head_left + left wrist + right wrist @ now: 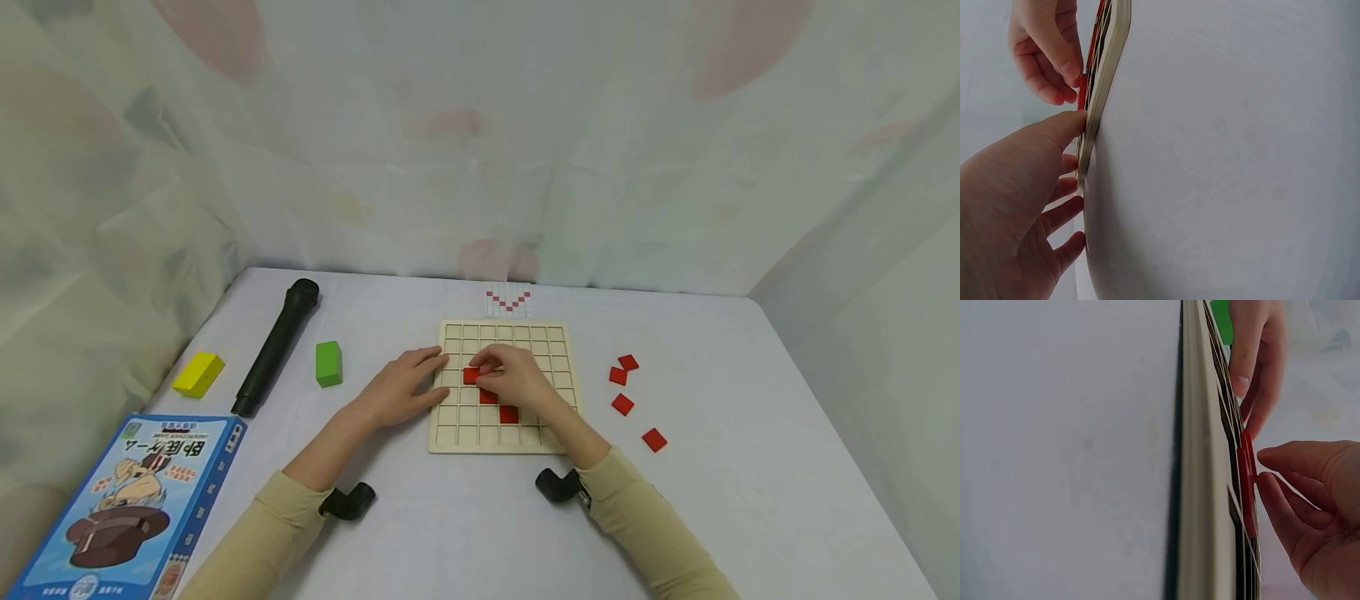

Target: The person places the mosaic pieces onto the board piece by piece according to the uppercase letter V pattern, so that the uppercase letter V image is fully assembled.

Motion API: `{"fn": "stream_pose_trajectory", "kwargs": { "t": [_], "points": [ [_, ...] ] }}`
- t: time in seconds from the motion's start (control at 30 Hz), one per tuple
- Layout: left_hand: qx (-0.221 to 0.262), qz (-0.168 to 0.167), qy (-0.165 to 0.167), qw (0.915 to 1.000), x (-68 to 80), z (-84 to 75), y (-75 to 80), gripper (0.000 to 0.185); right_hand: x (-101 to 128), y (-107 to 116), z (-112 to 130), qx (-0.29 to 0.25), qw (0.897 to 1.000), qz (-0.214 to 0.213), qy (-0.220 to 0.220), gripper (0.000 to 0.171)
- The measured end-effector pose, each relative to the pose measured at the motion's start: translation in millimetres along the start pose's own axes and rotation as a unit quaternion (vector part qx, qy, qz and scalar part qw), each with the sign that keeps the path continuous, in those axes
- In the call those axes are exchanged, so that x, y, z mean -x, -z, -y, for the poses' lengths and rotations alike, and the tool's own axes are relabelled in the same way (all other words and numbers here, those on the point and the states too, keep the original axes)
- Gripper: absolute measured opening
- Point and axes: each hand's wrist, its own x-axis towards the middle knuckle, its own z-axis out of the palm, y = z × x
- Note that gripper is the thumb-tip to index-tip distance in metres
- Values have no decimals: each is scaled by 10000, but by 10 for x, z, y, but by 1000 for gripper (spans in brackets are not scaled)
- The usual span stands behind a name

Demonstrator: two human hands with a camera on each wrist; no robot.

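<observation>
A wooden grid board [504, 387] lies flat near the middle of the frame on the white counter [750, 467]. The right hand [516, 377] rests over the board's centre with its fingers curled, pinching a red tile [471, 375] at a cell in the board's left-centre part; in the right wrist view the fingertips [1270, 481] touch the tile's edge [1246, 481]. Two more red tiles [498, 405] sit in cells just below it, stepping down toward the right (partly hidden under the hand). The left hand [405, 387] lies flat at the board's left edge, fingers straight and spread, their tips on the rim; the left wrist view shows the thumb [1054, 128] against the board's side [1107, 69].

Right of the board, four loose red tiles [628, 392] lie scattered on the counter, well apart from both hands. Above the board lies a small pattern card [509, 301] with a red V on it. At the left of the frame are a green block [328, 363], a black cylinder [275, 347], a yellow block [198, 373] and, in the lower left corner, a blue game box [135, 504].
</observation>
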Motion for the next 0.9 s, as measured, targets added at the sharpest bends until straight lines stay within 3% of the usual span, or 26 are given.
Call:
{"fn": "stream_pose_trajectory", "kwargs": {
  "t": [0.2, 0.43, 0.9],
  "points": [
    [-7, -18, -59, 10000, -4, 3, -6, 60, 6, -21, 15, -88, 9999, 82, -84, 18],
    [-26, -12, -21, 10000, 2, -10, 4, 61, 61, 52, -49, 120, 9998, -148, -8, 16],
    [-34, -86, -44, 9999, 45, -12, 26, 61, 440, 686, -435, 409, 9954, -545, -678, 15]
  ]
}}
